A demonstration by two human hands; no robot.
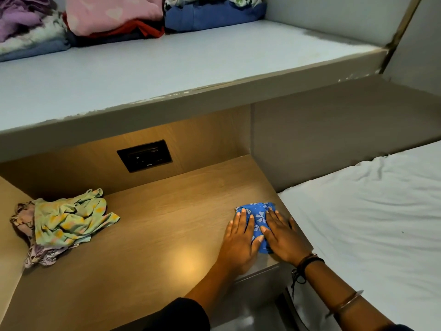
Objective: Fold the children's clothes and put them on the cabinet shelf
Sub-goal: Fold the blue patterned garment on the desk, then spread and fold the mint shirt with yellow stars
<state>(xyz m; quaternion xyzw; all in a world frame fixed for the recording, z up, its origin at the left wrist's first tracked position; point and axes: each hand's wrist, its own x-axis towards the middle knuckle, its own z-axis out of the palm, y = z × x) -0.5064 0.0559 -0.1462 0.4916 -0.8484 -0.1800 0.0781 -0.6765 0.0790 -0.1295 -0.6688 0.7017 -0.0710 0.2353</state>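
The left grip point(238, 237) and right grip point(284, 235) are lying open and flat, fingers straight, pressing the blue flowered garment point(259, 217) beneath them onto the bench point(167, 223).

This is a bedroom in a home. A bed with a wrinkled white sheet point(372, 211) stands just beside a built-in wooden niche whose light-brown tabletop point(155, 223) carries crumpled pastel children's clothes point(64, 220), while stacked folded garments point(114, 17) sit on the pale grey cabinet shelf point(167, 68) above, over a black wall socket panel point(144, 156).
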